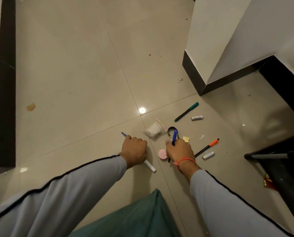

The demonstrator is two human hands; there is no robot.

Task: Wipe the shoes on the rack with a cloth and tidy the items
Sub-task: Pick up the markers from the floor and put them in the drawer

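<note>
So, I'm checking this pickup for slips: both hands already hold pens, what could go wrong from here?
1. The left hand and right hand are each full, so grabbing more may drop the white marker or blue pen.
2. The two batteries are round and could roll away.
3. The plastic bag of white stuff might spill if squeezed.

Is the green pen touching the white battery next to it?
Apart. The head view shows bare floor tile between the green pen and the white battery.

The white battery (197,118) near the green pen carries dark lettering, seemingly "Heybright"; other print is illegible.
</note>
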